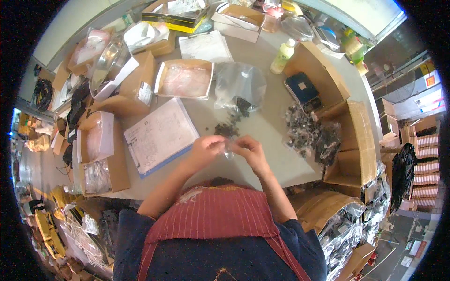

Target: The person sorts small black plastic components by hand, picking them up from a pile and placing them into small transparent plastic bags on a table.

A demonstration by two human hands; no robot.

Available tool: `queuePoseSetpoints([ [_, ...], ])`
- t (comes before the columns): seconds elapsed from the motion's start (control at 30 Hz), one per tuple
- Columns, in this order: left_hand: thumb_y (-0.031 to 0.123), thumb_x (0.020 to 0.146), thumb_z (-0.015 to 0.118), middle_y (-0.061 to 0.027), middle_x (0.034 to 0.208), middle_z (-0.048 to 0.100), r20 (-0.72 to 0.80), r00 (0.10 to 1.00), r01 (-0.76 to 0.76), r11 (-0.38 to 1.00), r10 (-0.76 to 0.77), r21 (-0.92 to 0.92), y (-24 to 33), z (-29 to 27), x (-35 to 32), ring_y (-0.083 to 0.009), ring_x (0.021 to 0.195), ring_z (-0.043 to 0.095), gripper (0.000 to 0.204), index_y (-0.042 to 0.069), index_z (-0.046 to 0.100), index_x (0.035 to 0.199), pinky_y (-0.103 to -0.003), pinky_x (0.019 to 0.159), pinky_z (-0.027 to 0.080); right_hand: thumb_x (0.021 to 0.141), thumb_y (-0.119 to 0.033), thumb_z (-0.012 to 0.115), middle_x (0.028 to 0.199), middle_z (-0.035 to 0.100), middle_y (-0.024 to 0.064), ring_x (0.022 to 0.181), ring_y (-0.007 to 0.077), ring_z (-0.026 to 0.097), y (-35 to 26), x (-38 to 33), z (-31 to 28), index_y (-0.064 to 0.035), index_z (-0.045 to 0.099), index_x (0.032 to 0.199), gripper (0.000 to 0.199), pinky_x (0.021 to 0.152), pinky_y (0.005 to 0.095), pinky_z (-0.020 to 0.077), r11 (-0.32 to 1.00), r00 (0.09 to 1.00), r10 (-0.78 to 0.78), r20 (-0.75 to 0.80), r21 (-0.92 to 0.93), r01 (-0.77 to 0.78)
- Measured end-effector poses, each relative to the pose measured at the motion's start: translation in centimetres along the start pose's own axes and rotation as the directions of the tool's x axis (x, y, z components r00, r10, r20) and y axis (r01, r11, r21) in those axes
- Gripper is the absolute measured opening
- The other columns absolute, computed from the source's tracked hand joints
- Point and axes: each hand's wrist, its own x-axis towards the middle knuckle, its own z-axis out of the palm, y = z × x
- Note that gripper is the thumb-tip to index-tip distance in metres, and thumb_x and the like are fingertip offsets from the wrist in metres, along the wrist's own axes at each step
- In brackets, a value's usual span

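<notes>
Left hand: pinching one side of a small clear bag, fingers curled.
Right hand: gripping the bag's other side, touching it just beside the left hand.
Pile of small dark parts: lying on the grey table, just beyond the hands.
Large clear bag: resting past the pile, holding more dark parts.
Clipboard with paper: lying left of the hands.
White bottle: standing upright near a cardboard box.
</notes>
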Motion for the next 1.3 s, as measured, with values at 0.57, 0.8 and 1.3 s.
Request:
queuePoseSetpoints([
  [0.57,0.025,0.088,0.072,-0.0069,0.082,0.066,-0.016,0.989,-0.148,0.985,0.148,-0.091,1.5,1.0,-1.1,-0.0106,0.072,0.056,0.023,0.003,0.066,0.089,-0.031,0.064,0.045,0.088,-0.017,0.073,0.097,0.070,0.0030,0.093,0.0136,0.062,0.3,-3.0,-0.2,-0.0031,0.070,0.102,0.020,0.086,0.0307,0.0484,0.952,0.960,0.211,0.181,0.186,-0.244],
  [0.8,0.022,0.087,0.076,-0.0040,0.073,0.061,-0.102,0.983,-0.111,0.932,0.155,0.344,2.6,1.5,-2.4,-0.0136,0.069,0.057,0.022,0.003,0.066,0.085,-0.029,0.066,0.047,0.084,-0.002,0.067,0.106,0.068,0.0050,0.106,0.0192,0.060,-3.6,-3.1,-0.1,-0.0040,0.069,0.106,0.022,0.096,0.0346,0.0449,0.955,0.965,-0.261,-0.030,-0.153,0.254],
  [1.3,0.021,0.076,0.082,-0.0119,0.096,0.067,-0.057,0.731,-0.428,0.523,0.679,0.737,-1.4,1.9,-1.5,-0.0329,0.092,0.065,0.037,0.004,0.063,0.103,-0.044,0.077,0.051,0.069,0.003,0.057,0.123,0.063,0.0079,0.129,0.0375,0.049,-2.4,-3.1,0.2,-0.0106,0.067,0.113,0.048,0.116,0.0603,0.0230,0.490,0.817,-0.428,0.385,-0.661,0.568],
])
